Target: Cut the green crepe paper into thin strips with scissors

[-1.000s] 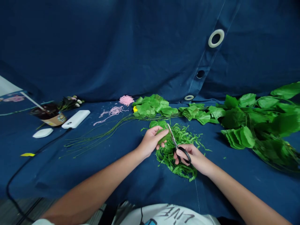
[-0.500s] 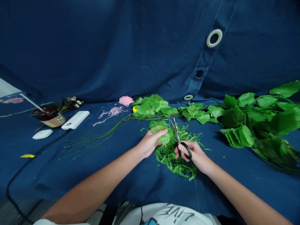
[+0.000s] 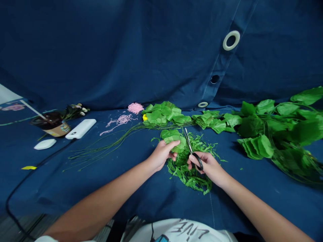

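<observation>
While the right hand (image 3: 205,164) holds the black-handled scissors (image 3: 190,148), their blades have just come together from the wider spread of half a second ago, with the tips pointing away from the person. That suggests a snip finished or a pause between cuts, though no new cut edge can be made out. This hand is curled around the handles, its fingers partly hidden. The left hand (image 3: 164,153) is closed in a pinch, the thumb over the top of a pale green leaf (image 3: 180,147) and the fingers beneath. The leaf sits just left of the blades, above a heap of shredded green clippings (image 3: 180,169) on the blue worktop (image 3: 161,198); whether blade and leaf touch, I cannot tell. Compared with a second ago, when the tips crossed close by the left thumb, the scissors now stand a little to the right, and the leaf is turned to show more of its lighter face. Behind the hands, the stacked green leaves (image 3: 164,112), the loose green stems (image 3: 121,137) and the pink thread (image 3: 122,120) lie as they did.
</observation>
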{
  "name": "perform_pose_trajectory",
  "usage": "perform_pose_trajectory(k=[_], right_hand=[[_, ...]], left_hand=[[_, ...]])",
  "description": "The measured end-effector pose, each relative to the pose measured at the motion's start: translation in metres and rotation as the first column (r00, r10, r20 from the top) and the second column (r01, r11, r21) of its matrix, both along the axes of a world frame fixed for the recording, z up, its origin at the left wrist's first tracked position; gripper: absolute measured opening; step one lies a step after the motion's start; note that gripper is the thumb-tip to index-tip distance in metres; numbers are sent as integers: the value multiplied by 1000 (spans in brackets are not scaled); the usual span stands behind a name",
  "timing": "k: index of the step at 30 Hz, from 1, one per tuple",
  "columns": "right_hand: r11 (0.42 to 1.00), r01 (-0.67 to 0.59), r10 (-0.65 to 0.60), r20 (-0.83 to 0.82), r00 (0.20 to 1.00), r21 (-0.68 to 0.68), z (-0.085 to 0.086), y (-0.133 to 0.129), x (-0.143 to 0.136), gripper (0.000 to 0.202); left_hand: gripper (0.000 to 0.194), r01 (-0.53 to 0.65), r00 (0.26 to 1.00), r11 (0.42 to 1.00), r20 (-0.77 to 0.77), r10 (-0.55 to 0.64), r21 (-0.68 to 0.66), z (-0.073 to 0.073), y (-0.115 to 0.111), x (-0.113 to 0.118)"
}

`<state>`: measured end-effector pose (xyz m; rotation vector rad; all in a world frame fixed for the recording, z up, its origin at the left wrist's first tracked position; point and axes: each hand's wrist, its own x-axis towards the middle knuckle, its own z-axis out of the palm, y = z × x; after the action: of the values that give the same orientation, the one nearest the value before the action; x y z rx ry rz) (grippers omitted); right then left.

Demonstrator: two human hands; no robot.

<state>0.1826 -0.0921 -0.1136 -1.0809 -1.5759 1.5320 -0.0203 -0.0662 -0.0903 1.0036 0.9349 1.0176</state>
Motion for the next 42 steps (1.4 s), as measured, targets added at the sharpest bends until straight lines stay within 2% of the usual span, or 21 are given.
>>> perform_pose_trajectory(k=[3, 7, 10, 16, 24, 28, 36, 42], right_hand=[[1000, -4, 4, -9, 1000, -5, -2, 1, 0, 46], [1000, -24, 24, -1, 1000, -16, -6, 0, -1, 44], [1000, -23, 23, -7, 1000, -15, -8, 0, -1, 42], [1000, -10, 10, -18, 1000, 2, -5, 1, 0, 43], [998, -54, 55, -33, 998, 7, -2, -2, 0, 41], [997, -80, 80, -20, 997, 4, -2, -2, 0, 41], [996, -84, 84, 3, 996, 0, -2, -2, 1, 40], [998, -61, 61, 33, 998, -9, 0, -2, 0, 41]], left_hand=[[29, -79, 996, 996, 26, 80, -45, -3, 4, -1], [29, 12, 993, 984, 114, 9, -179, -2, 7, -5], [25, 57, 985, 975, 168, -21, -213, 2, 7, -6], [25, 51, 986, 988, 167, -27, -143, 4, 3, -4], [36, 77, 997, 993, 27, -79, 87, 3, 0, -2], [33, 73, 996, 984, -53, -65, 164, -1, 1, -1], [38, 124, 986, 991, -117, -118, 44, -1, -1, 0], [33, 146, 989, 989, -6, -146, -22, 0, 0, -1]])
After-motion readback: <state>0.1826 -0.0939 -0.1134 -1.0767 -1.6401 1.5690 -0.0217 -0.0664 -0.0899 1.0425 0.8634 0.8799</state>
